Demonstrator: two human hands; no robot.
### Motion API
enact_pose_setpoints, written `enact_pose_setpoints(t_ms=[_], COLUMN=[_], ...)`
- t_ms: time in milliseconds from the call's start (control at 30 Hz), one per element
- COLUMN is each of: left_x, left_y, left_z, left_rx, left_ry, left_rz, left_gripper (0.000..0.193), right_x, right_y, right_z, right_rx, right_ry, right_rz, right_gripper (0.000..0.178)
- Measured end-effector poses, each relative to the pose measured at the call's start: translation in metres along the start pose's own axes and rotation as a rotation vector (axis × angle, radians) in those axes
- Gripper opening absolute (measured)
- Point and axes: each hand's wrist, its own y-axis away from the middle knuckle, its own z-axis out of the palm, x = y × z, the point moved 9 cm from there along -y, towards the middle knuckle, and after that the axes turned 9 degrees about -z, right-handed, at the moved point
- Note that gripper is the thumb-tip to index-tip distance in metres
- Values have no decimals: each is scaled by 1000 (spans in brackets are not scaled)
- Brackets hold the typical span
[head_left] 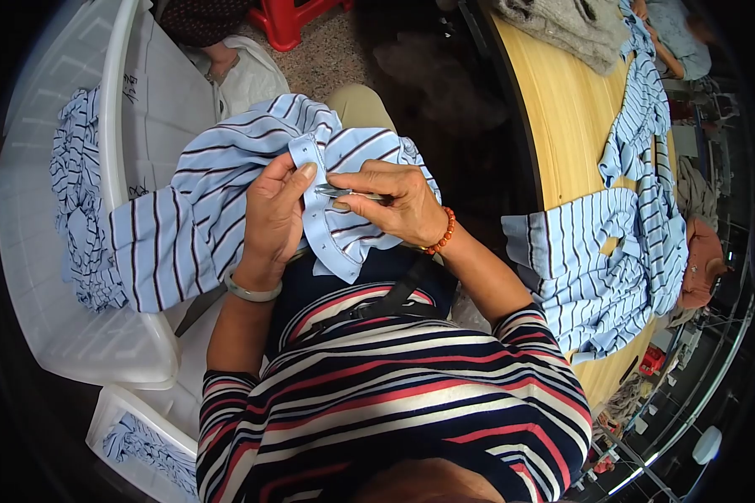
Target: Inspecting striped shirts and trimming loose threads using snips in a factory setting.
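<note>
A light blue garment with dark stripes (pixel 226 168) is spread over my lap, its left end reaching over a white bin's rim. My left hand (pixel 277 210) pinches the garment's pale blue band (pixel 316 228), thumb on top; the band carries small dark marks along its length. In my right hand (pixel 394 197) is a small pair of metal thread snips (pixel 337 191), gripped between thumb and fingers. The tips of the snips lie against the band, close to my left thumb.
To my left stands a big white plastic bin (pixel 113 109) with striped fabric inside; a smaller white bin (pixel 101 419) sits below it. At right, a wooden table (pixel 554 134) bears more striped garments (pixel 596 243) and grey knitwear (pixel 570 33). A red stool (pixel 283 25) and other people are beyond.
</note>
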Motion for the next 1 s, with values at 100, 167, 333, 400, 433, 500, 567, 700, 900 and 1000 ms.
enact_pose_setpoints(t_ms=[100, 167, 333, 400, 433, 500, 567, 700, 900, 1000], left_x=[1, 1, 1, -1, 0, -2, -1, -2, -1, 0], left_y=[1, 2, 1, 0, 0, -2, -1, -2, -3, -2], left_z=[1, 2, 6, 7, 7, 8, 8, 6, 7, 10], left_rx=[-2, -8, -20, -19, -24, -22, -22, -5, -7, -6], left_ry=[-6, -7, -3, -7, 0, -15, -25, -17, -20, -42], left_rz=[0, -6, 19, 11, 20, 14, 18, 15, 22, 27], left_gripper=[28, 28, 28, 28, 28, 28, 28, 28, 28, 27], right_x=[-4, -8, -8, -9, -9, -11, -11, -21, -20, -19], right_y=[3, 5, 9, 9, 9, 9, 9, 8, 7, 3], right_z=[0, -1, -7, -9, -10, -11, -12, -10, -18, -24], right_rx=[15, 27, 90, 88, 76, 64, 50, 30, 55, 67], right_ry=[-22, -42, -49, -12, 11, 35, 50, 83, 81, 150], right_rz=[-24, -54, -14, -12, -4, -2, 0, -117, -80, -52], right_gripper=[30, 31, 31, 31, 31, 29, 28, 29, 30, 28])
